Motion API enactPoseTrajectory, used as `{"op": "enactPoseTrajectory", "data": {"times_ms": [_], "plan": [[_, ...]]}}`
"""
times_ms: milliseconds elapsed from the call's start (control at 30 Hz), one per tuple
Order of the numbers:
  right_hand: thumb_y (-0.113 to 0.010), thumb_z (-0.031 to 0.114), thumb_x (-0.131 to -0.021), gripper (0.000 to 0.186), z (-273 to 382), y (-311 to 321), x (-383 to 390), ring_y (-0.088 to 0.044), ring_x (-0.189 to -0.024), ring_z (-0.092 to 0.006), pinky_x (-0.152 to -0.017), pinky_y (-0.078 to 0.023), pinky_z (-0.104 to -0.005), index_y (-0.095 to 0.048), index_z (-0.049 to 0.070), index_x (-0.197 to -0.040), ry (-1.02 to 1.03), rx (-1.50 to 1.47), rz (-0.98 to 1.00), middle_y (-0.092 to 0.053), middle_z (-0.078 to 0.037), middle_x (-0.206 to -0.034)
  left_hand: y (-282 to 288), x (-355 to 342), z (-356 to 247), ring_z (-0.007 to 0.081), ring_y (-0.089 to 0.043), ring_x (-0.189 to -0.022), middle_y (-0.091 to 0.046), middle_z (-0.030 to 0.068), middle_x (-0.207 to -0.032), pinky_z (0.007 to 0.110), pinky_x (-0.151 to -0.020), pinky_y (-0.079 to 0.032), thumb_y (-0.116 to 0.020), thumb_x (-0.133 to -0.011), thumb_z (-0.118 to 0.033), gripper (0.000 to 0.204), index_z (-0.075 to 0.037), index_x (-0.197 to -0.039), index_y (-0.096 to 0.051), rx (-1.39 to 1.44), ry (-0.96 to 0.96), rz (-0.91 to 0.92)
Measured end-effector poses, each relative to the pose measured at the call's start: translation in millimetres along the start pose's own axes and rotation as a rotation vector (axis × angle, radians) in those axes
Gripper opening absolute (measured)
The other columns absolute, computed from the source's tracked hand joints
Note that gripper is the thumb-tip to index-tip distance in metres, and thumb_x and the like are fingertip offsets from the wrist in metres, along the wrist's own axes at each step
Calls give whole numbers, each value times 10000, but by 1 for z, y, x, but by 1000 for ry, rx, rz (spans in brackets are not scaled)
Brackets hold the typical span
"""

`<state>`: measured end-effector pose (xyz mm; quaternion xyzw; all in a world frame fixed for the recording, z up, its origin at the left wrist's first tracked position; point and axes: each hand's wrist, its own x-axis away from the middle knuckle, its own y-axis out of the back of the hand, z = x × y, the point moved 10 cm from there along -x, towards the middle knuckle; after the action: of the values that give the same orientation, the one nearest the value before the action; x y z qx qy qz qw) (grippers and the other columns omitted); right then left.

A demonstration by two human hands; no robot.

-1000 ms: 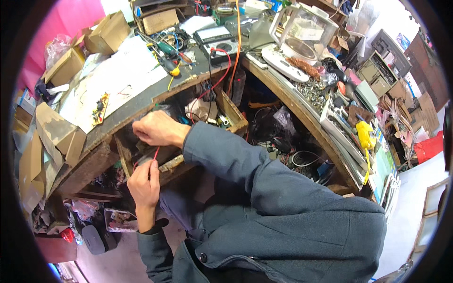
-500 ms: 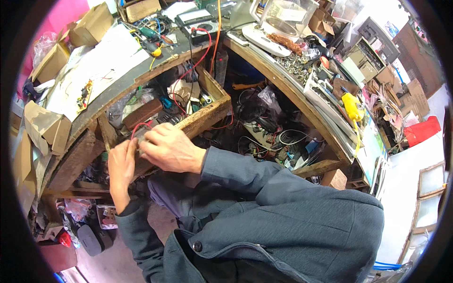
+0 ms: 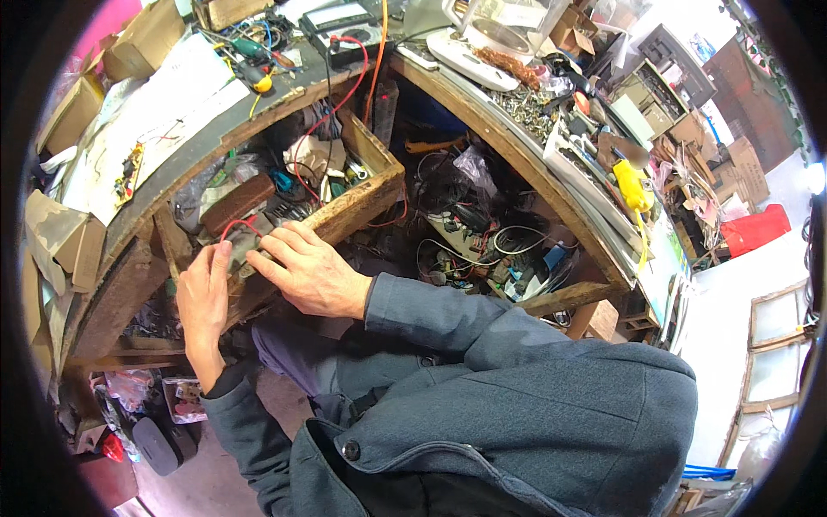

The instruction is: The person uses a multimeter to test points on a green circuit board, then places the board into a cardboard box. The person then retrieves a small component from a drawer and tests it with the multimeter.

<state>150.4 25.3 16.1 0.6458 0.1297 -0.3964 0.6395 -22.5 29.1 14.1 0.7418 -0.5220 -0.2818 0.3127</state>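
Note:
Over the front edge of an open wooden drawer (image 3: 366, 205), my two hands are close together. My left hand (image 3: 203, 297) pinches a short red wire (image 3: 239, 222), which loops up from the fingertips toward the right hand. My right hand (image 3: 312, 269) is beside it, palm down, its fingers bent and closed. A small greyish thing shows at its fingertips, too hidden to name. Behind the hands, the drawer holds a brown block (image 3: 237, 205), crumpled pale cloth or paper (image 3: 314, 153) and mixed small parts.
A long red cable (image 3: 355, 86) hangs from the bench into the drawer. On the bench are a black device (image 3: 343, 33), screwdrivers (image 3: 250, 50) and cardboard boxes (image 3: 145, 41). A yellow tool (image 3: 635, 185) lies on the right bench. Tangled wires and boards (image 3: 469, 228) fill the space below.
The view has shifted slightly, moving the scene left. My fingertips are a little farther apart, and the right hand's fingers look less tightly bunched. The left hand still has the red wire.

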Motion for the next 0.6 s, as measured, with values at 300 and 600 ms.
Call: {"op": "enactPoseTrajectory", "data": {"times_ms": [300, 600], "plan": [[-730, 189, -814, 639, -3, -12, 10, -540, -1349, -354, -1183, -375, -524, -554, 30, -1407, 41, 22, -66, -572, -170, -1366, -3, -2, 10, 453, -713, -925, -706, 290, -981, 475, -775, -514, -529, -1108, -398, 419, -47, -1224, -726, 11, -57, -35], [-718, 171, -812, 630, 0, -9, 6, -527, -1361, -386, -1209, -346, -543, -556, 11, -1400, -10, 12, -56, -560, -196, -1401, -1, -1, 8, 362, -702, -762, -705, 224, -857, 435, -728, -513, -627, -1045, -266, 323, -66, -1285, -710, -10, -110, -70]]}}
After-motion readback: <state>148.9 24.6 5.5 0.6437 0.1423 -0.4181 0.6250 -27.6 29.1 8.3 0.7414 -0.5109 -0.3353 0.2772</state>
